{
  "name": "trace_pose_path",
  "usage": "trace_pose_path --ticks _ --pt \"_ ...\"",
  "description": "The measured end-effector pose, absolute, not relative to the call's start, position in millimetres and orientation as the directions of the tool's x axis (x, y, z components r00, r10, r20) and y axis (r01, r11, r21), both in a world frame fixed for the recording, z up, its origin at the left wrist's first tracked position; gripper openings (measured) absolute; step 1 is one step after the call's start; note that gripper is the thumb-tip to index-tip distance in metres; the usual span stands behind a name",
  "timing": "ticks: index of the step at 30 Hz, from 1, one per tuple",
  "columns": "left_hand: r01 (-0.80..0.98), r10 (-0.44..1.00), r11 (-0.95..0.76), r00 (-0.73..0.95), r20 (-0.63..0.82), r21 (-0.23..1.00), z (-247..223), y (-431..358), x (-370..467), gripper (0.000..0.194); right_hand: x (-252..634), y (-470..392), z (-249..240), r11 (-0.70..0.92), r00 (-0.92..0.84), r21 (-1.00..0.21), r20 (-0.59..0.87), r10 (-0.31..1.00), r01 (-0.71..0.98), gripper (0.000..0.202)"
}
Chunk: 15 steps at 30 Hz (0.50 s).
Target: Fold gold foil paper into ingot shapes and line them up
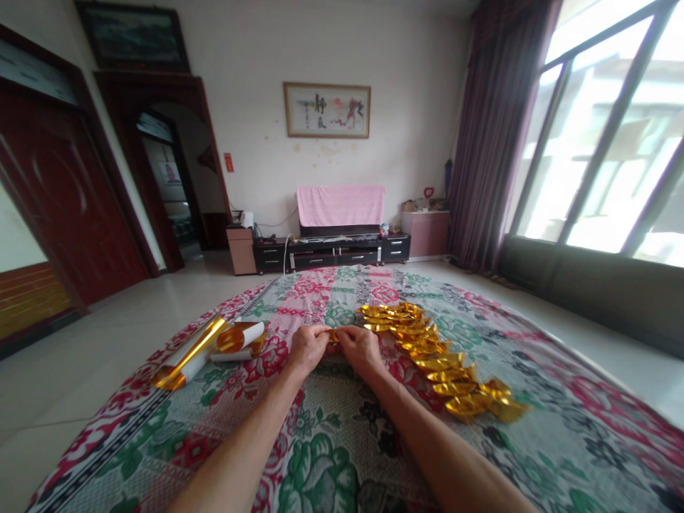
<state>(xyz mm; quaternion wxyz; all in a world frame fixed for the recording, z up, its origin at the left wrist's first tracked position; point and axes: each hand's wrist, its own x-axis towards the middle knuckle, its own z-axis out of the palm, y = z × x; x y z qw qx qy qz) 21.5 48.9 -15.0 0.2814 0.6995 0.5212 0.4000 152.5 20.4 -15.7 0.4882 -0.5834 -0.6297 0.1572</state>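
Note:
Over the middle of the cloth-covered table, my left hand [308,348] and my right hand [360,348] pinch a small piece of gold foil paper [334,335] between them. Thumbs and fingers hide most of it. To the right, several folded gold foil ingots [441,361] lie in overlapping rows that curve toward me. On the left, curled sheets of gold foil paper [239,338] show their white backs, and a longer roll [195,353] rests beside them.
A floral cloth [319,467] covers the round table. Beyond it stands a low black TV cabinet [320,255] with a pink cloth [340,205] draped over what stands on it. A purple curtain [494,128] hangs beside large windows on the right.

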Motion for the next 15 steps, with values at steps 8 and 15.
trace_pose_path --ticks 8,15 --pt "0.525 0.941 -0.337 0.17 0.292 0.781 -10.3 42.4 22.3 0.032 152.8 18.5 -13.6 0.254 0.166 -0.791 0.406 0.899 0.557 0.028" --pt "0.575 0.936 -0.345 0.153 0.316 0.742 -14.9 47.6 21.4 0.031 152.1 20.0 -15.2 0.235 0.203 -0.761 0.433 0.878 0.605 0.029"
